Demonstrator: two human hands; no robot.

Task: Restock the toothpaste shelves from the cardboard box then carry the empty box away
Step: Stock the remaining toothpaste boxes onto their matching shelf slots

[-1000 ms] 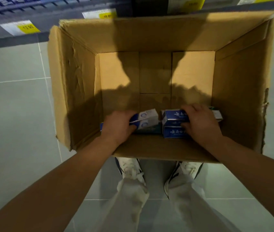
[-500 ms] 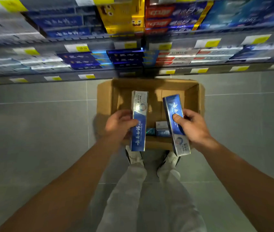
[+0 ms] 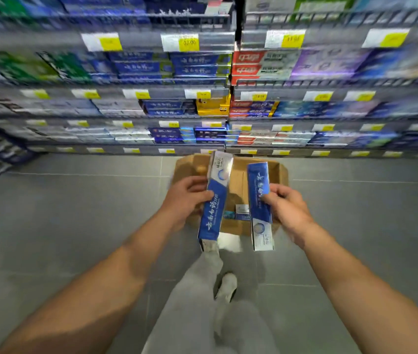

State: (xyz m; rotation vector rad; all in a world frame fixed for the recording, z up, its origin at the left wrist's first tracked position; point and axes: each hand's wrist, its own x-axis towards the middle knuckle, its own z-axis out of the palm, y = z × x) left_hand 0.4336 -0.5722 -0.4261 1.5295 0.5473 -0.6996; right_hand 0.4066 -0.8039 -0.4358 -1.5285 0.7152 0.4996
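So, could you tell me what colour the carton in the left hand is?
Blue and silver carton, left hand; head view.

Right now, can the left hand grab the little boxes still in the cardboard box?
Probably not yet. The left hand is full, holding a toothpaste carton above the cardboard box. The small cartons sit low inside, uncovered, but that hand must put its carton down first.
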